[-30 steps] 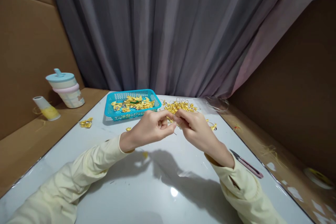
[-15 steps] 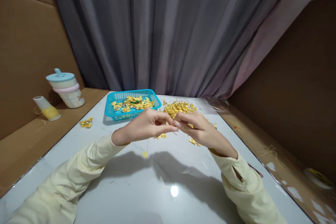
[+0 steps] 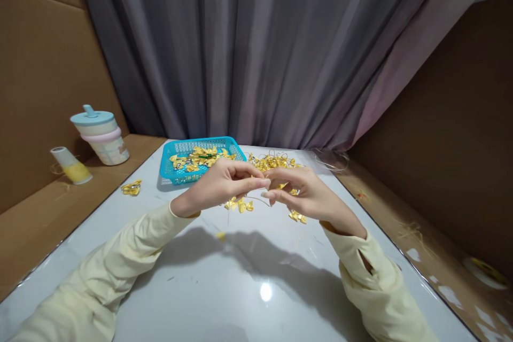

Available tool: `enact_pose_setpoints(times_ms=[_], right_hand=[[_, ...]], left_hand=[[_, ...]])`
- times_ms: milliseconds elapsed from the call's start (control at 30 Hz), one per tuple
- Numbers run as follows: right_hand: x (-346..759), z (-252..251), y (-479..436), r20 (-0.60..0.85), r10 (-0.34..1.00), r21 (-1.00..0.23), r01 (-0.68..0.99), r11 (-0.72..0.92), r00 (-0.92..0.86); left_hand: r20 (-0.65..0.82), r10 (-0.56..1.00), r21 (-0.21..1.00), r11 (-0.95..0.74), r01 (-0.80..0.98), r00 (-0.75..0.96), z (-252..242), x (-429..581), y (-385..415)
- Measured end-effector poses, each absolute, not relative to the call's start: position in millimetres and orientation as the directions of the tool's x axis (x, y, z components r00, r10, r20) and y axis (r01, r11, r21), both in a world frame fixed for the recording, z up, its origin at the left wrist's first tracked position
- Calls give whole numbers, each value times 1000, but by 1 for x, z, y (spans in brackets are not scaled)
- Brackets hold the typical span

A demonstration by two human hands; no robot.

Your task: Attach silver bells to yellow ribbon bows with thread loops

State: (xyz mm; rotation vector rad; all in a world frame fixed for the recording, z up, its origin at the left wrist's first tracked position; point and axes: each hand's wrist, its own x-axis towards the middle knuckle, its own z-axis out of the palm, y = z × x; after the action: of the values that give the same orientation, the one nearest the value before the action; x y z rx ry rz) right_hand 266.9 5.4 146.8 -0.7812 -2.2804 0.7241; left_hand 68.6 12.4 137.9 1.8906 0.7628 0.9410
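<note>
In the head view, a thin cord (image 3: 258, 199) curves left to right, just near of the left hand (image 3: 216, 186), its fingers pinched closed; the right hand's (image 3: 310, 192) thumb and forefinger stand parted. Yellow bows (image 3: 239, 204) sit by the cord's left end.

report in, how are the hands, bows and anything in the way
Left hand pinched, contents unclear; right hand, thumb and forefinger parted, beside it. Bows showing below left hand, more piled beyond. Nothing seen blocking.

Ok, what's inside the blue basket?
Yellow bows, something green among them. The left hand covers the near right corner of the basket; what lies beneath the bows is hidden.
</note>
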Motion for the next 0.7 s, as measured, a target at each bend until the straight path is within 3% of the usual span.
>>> enact_pose_setpoints(times_ms=[400, 700], right_hand=[[265, 145, 5, 492, 650, -585, 333, 740, -579], [268, 145, 9, 397, 724, -650, 384, 656, -564]], left_hand=[[371, 789, 851, -500, 161, 489, 139, 72, 10], [430, 794, 828, -537, 162, 430, 136, 74, 11]])
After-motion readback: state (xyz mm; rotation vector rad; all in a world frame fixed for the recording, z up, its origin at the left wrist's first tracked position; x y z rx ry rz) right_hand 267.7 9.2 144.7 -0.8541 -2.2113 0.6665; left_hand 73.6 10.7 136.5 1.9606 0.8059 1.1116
